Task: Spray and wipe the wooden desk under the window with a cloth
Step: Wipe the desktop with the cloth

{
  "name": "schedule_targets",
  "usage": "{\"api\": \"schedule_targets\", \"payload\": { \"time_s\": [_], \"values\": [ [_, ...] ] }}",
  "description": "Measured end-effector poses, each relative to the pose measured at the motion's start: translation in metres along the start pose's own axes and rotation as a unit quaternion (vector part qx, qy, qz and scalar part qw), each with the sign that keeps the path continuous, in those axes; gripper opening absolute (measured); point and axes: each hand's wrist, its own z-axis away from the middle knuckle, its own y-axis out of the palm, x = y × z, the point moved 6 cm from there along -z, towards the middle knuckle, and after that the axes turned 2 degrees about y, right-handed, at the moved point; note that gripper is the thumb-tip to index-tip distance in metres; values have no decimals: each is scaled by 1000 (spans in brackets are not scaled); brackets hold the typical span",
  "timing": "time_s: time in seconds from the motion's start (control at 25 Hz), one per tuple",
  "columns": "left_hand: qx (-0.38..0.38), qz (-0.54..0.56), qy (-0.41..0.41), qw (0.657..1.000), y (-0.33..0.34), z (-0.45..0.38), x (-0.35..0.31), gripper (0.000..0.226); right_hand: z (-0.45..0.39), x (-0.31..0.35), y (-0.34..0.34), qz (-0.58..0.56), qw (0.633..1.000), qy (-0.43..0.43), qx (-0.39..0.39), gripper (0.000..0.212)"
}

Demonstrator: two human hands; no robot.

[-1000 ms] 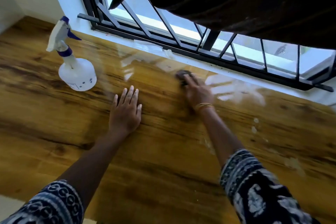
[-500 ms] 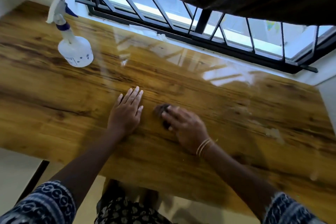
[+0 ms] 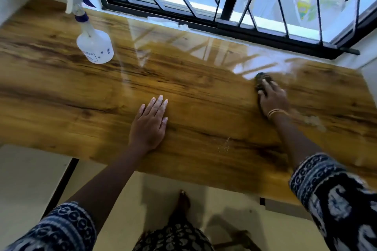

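Cloth under right hand — left hand flat, desk

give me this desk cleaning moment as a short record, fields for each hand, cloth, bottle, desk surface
left hand: left hand rests flat on the wooden desk, fingers straight, holding nothing
right hand: right hand presses a dark cloth onto the desk, towards its right end
cloth: small, dark, mostly under the fingers
bottle: white spray bottle stands upright at the far left, untouched
desk surface: glossy, window bars reflected; pale residue beside the right wrist, small specks near the front edge
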Motion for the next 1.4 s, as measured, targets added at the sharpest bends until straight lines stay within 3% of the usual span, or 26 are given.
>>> {"api": "schedule_targets", "payload": {
  "time_s": [0.16,0.28,0.36,0.4,0.48,0.56,0.64,0.72,0.8,1.0,1.08,1.2,1.28,1.4],
  "values": [
    [5,7,30,1000,0,18,0,63,148,83,7,9,975,-219,-23,51],
    [10,-2,56,998,0,40,-1,64,277,119,15,3,937,-348,29,48],
    [13,-4,63,998,-1,53,0,65,297,112,15,10,912,-408,40,45],
    [16,-6,66,998,-2,59,2,64,285,95,13,5,920,-390,26,45],
    [27,1,72,997,-3,72,8,59,245,38,3,-9,971,-238,-6,46],
    [32,16,84,996,-5,87,18,56,218,-28,-9,-18,999,14,-28,47],
    [27,28,89,995,-11,104,36,59,222,-48,-14,-16,969,241,-59,46],
    [13,28,67,997,-16,121,64,59,229,-7,-7,-15,942,328,-68,46],
    [-6,31,25,999,-24,137,96,57,226,67,7,-23,961,266,-68,47],
    [-57,25,-90,994,-40,166,163,62,222,278,50,-10,1000,-15,-18,47],
    [-68,14,-124,990,-43,174,173,63,247,359,62,-2,983,-184,1,47],
    [-57,-3,-121,991,-43,180,167,63,316,404,71,3,906,-423,38,43],
    [-53,-5,-116,992,-42,177,157,64,323,364,59,-38,907,-420,23,42],
    [-48,21,-117,992,-33,170,128,67,280,224,39,-33,978,-202,-46,43]
  ]
}}
